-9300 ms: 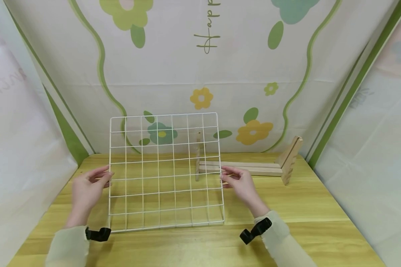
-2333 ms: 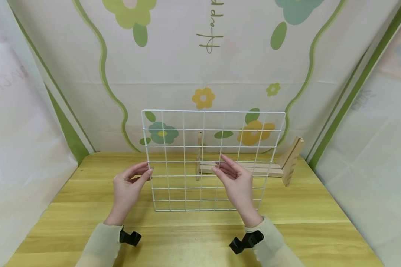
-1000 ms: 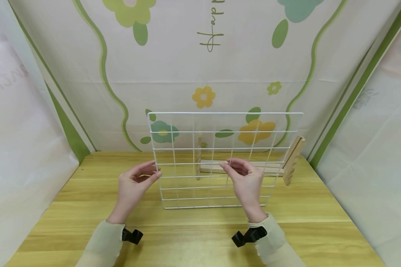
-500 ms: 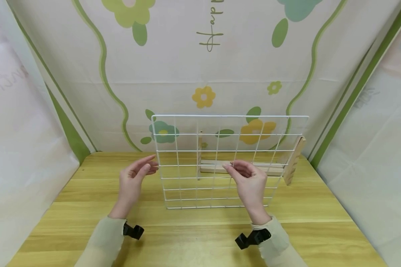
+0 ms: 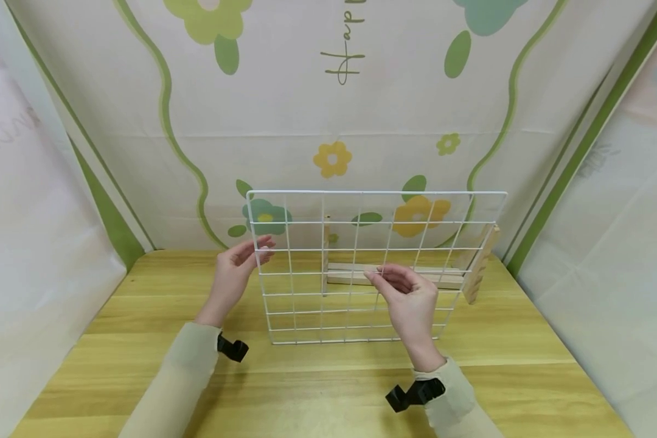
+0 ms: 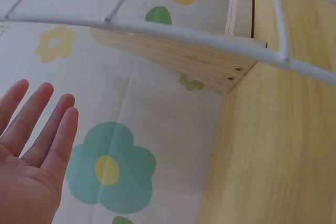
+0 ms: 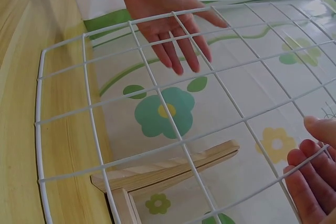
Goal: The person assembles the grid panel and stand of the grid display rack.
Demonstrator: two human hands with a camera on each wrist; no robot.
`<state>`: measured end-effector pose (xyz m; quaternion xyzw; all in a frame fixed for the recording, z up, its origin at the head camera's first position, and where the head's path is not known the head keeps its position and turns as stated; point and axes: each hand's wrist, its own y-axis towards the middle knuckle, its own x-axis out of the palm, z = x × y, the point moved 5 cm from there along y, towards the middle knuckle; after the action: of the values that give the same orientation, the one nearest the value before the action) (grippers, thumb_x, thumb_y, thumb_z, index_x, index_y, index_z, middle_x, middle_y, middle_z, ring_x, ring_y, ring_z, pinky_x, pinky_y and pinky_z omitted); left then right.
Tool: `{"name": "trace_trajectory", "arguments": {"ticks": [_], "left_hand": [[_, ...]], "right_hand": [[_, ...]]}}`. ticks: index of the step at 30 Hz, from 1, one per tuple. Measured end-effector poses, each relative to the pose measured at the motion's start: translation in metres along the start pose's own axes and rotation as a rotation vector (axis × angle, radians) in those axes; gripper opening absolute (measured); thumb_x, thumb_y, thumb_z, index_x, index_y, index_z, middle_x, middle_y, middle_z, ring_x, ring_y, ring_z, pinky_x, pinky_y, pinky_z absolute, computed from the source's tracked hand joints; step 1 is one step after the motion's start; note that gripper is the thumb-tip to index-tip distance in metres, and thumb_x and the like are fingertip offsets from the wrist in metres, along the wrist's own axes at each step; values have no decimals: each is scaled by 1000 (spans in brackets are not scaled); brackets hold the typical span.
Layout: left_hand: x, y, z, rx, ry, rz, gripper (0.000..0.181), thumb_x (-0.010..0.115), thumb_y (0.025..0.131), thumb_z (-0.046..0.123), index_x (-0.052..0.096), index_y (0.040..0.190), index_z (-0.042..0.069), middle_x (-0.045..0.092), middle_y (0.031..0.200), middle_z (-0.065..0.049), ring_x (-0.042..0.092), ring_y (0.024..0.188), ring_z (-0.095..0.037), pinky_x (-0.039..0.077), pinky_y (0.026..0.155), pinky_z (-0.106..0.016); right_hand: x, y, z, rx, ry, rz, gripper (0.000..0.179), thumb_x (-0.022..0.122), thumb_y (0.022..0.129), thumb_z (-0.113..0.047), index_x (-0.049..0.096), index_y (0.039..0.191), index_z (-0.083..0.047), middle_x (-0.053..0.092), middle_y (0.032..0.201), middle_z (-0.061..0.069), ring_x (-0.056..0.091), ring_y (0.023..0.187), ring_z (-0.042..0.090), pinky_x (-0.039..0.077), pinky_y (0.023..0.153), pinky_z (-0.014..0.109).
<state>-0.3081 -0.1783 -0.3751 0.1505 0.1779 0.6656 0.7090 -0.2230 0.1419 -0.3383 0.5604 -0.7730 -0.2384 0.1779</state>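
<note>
A white wire grid panel (image 5: 361,191) stands tilted over the table in the head view. My right hand (image 5: 413,307) pinches one of its inner wires near the middle; curled fingers (image 7: 307,182) show around the wires in the right wrist view. At the panel's left edge is my left hand (image 5: 230,280), its fingertips reaching behind the edge wire. The left wrist view shows this hand (image 6: 31,171) with fingers extended and apart from the wire. Behind the panel is a wooden stand (image 5: 475,283) with a grooved base bar and two uprights, partly seen through the grid.
The wood-grain table (image 5: 317,395) extends in front of the panel. A floral cloth backdrop (image 5: 285,109) rises behind it, and cloth walls close off the left and right sides. Each wrist wears a black camera mount (image 5: 416,394).
The panel has moved right from where both hands held its sides, and its top tilts differently. My left hand has let go of the left edge and moved up and behind it.
</note>
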Motion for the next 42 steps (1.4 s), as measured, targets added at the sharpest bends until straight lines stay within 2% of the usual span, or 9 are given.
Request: {"name": "trace_trajectory", "arguments": {"ticks": [5,8,13,20,26,31,36,38,42], "left_hand": [[14,21,-5,-42,70,-81,44,74,96,14,62,136,0,67,129,-18,66,114,-29,56,92,-28],[23,32,-8,-65,75,-128,52,81,90,17,62,136,0,66,129,-20,67,113,-33,57,92,-30],[38,41,-17,-106,83,-188,60,86,85,19,62,137,4,64,133,-17,63,120,-36,54,99,-37],[60,60,-23,-80,124,-253,70,88,82,11,55,144,2,56,142,-23,56,126,-43,47,106,-50],[78,78,-29,-53,128,-316,78,89,79,7,51,147,0,55,144,-19,55,129,-36,44,110,-48],[87,83,-29,-87,88,-339,81,89,81,9,48,150,5,54,146,-14,51,132,-39,42,111,-51],[90,87,-32,-125,87,-329,87,90,80,14,44,154,12,53,148,-9,51,133,-34,44,109,-47],[92,89,-35,-137,99,-350,90,91,80,18,43,155,17,51,150,-4,51,133,-30,45,109,-44],[97,91,-40,-131,123,-431,95,90,81,15,36,159,19,45,155,-8,47,137,-26,41,112,-43]], "right_hand": [[-2,-1,3,-17,1,5,17,84,79,7,74,92,10,74,85,19,71,73,8,59,66,19],[-3,-2,3,-13,0,4,17,84,79,7,74,93,10,74,86,19,71,74,9,60,67,20],[-6,-6,8,14,-12,13,16,84,78,10,74,90,10,74,84,19,71,72,9,60,65,21],[-14,-6,25,1,-14,17,17,87,77,5,76,91,5,74,84,16,72,72,11,60,64,21],[-18,-9,24,-16,-12,14,17,88,78,-1,78,91,-2,75,85,12,72,72,14,60,63,22],[-17,-9,24,-10,-3,2,17,87,78,2,77,92,1,75,86,14,73,73,14,61,64,24],[-17,-10,25,-24,-6,-15,16,87,79,1,76,91,0,75,86,13,73,74,16,61,64,25],[-17,-9,25,-27,-8,-19,16,87,80,0,76,91,0,75,86,11,73,74,17,62,64,26],[-17,-9,26,-26,-4,-21,15,86,80,1,76,92,0,75,86,12,73,74,17,62,65,26]]}}
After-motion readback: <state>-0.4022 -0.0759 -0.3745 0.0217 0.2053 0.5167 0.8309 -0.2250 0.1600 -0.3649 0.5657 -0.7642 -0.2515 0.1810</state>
